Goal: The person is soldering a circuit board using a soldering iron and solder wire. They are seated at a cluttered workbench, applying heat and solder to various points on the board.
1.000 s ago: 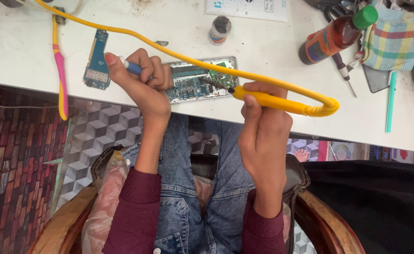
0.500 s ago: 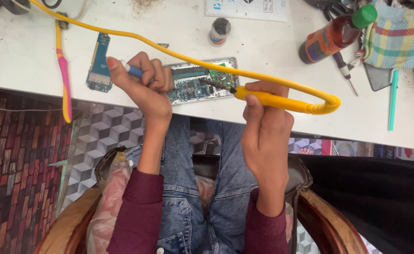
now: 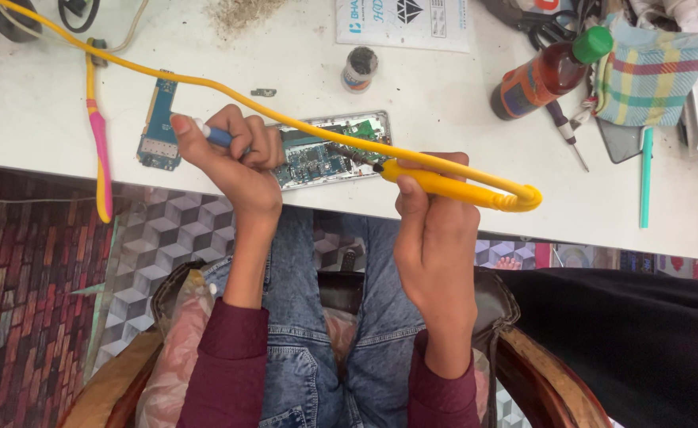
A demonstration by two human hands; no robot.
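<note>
1. Opened phone (image 3: 329, 150) lies flat near the front edge of the white table (image 3: 460, 103), circuit side up, between both hands.
2. Yellow soldering iron (image 3: 452, 186): right hand (image 3: 436, 238) clamped around the handle, tip on the phone's board. Its yellow cable (image 3: 230, 95) arcs over the phone and the left hand.
3. Left hand (image 3: 234, 158) fingers closed on a blue-tipped tool (image 3: 216, 136) at the phone's left end.
4. Around: brown bottle with green cap (image 3: 551, 71) and plaid cloth (image 3: 654, 71) well right; loose blue circuit board (image 3: 158, 123) and pink-yellow tool (image 3: 99, 150) left; small round tin (image 3: 359, 67) behind; screwdriver (image 3: 564, 131) beside the bottle.
5. Versus the earlier frame: no real change, both grips and the iron tip unmoved.
</note>
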